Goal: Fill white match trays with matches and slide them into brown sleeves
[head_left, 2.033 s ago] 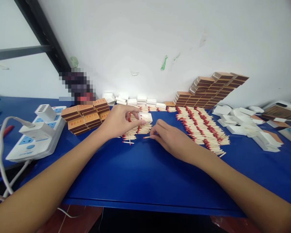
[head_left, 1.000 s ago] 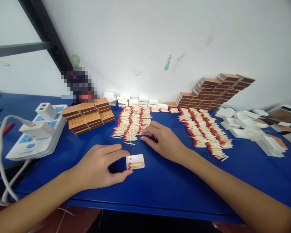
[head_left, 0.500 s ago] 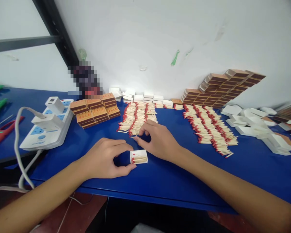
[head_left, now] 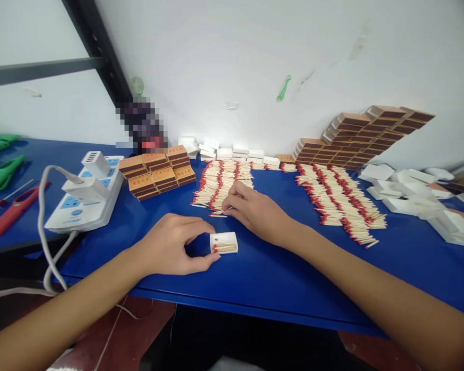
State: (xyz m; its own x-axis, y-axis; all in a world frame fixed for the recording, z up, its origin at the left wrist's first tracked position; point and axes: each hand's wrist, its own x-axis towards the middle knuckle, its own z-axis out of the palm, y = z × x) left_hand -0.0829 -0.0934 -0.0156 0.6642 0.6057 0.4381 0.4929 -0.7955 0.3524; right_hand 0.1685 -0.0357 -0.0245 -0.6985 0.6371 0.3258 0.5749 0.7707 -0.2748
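My left hand (head_left: pixel 174 246) pinches a small white matchbox tray (head_left: pixel 224 242) between thumb and forefinger; the tray rests on the blue table (head_left: pixel 278 278) and holds a few red-tipped matches. My right hand (head_left: pixel 255 208) lies just behind it, fingers curled and pressed on the near end of a pile of matches (head_left: pixel 220 183). Whether it grips any match is hidden by the fingers.
A second, longer spread of matches (head_left: pixel 338 201) lies to the right. Brown matchboxes (head_left: pixel 158 172) stand stacked at left, more (head_left: pixel 355 136) lean on the wall. White empty trays (head_left: pixel 417 203) lie at right. A power strip (head_left: pixel 85 198) and red scissors (head_left: pixel 11 214) sit at left.
My left hand brought the white tray from the match pile down to the near table. My right hand moved back onto the pile's near end after pinching a match.
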